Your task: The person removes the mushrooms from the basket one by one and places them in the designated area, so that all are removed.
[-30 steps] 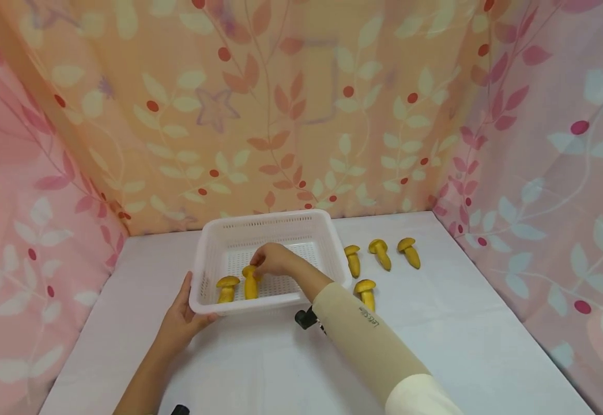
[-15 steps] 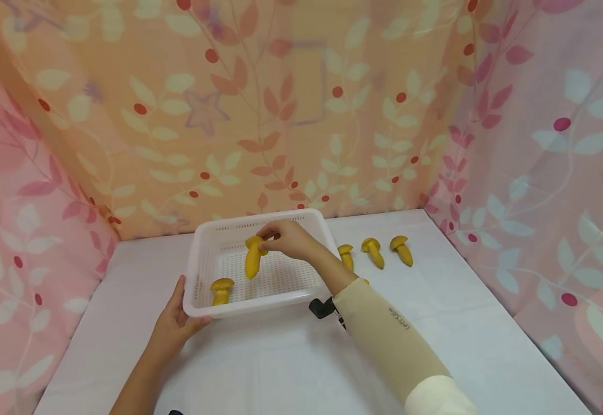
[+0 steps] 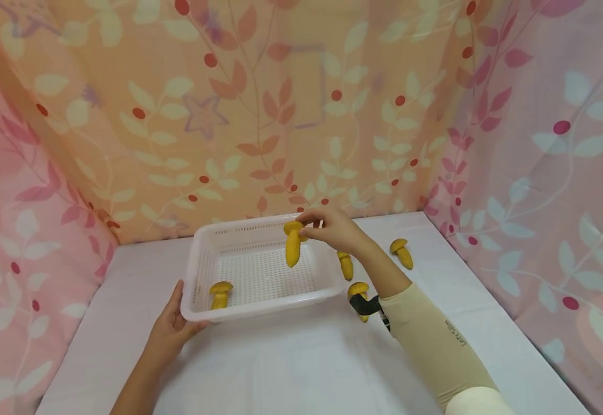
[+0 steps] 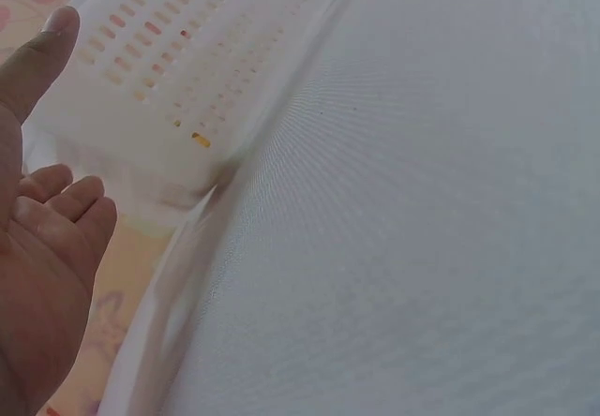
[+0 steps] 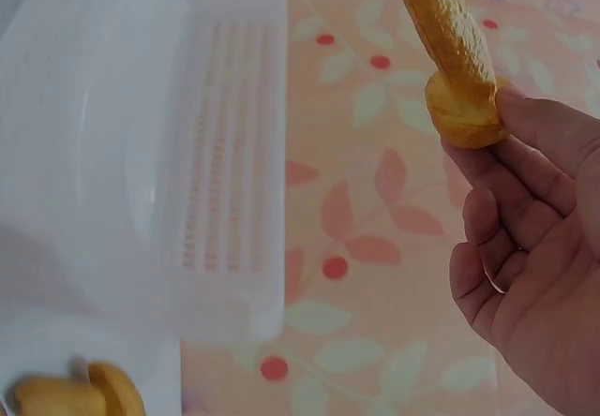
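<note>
Pinched by its cap between the thumb and fingers of my right hand (image 3: 335, 230), a yellow mushroom (image 3: 293, 248) hangs stem-down over the white plastic basket (image 3: 265, 301). The right wrist view shows the thumb and fingertips on the cap of this mushroom (image 5: 459, 88). My left hand (image 3: 172, 327) rests against the basket's front-left corner, thumb along the front and fingers along the left side. In the left wrist view its thumb is extended and its fingers are slightly bent beside the perforated basket wall (image 4: 141, 88). One mushroom (image 3: 221, 295) stands inside the basket at the front left.
Right of the basket, more mushrooms lie on the white tabletop (image 3: 281, 369): one (image 3: 346, 266) near the basket, one (image 3: 358, 291) partly behind a black wrist strap (image 3: 365, 305), and one (image 3: 402, 253) farther right. Floral curtains (image 3: 260, 115) enclose the back and sides.
My right hand has gripped one of two mushrooms in the basket, lifted it and carried it rightward toward the basket's right side. The left hand has stayed at the corner.
</note>
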Tool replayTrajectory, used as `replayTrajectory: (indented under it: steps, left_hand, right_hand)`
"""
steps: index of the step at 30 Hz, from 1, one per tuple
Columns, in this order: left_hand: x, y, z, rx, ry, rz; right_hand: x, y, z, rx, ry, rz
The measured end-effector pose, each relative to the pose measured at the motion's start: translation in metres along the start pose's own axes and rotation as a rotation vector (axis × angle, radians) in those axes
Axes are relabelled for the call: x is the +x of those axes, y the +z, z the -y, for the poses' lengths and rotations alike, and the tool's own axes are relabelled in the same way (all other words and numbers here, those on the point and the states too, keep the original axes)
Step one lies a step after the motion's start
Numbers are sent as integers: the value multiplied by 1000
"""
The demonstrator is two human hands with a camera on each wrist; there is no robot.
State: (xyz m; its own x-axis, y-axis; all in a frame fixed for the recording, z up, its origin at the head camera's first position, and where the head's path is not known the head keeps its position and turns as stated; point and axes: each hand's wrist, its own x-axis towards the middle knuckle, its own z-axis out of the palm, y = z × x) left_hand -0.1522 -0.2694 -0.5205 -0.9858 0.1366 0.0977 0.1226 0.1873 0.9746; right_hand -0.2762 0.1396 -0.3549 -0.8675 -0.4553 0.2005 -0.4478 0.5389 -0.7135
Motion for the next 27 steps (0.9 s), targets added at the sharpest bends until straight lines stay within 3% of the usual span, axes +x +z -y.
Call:
replayTrajectory:
  steps: [6,13,21,27]
  left_hand:
    - [0,0,-1,-64,32,12]
    - [-1,2,-2,-105,34,26]
    - [2,0,-2,-47,33,22]
    - [0,0,0,-80,33,36]
  right_hand:
    - [-31,-37,-15,-9,33,-56]
    - [-74,-67,-54,-44,119,-120]
    - [-112,-69,-100,-100,143,-170]
    - [-137,-62,-134,-93,150,-196]
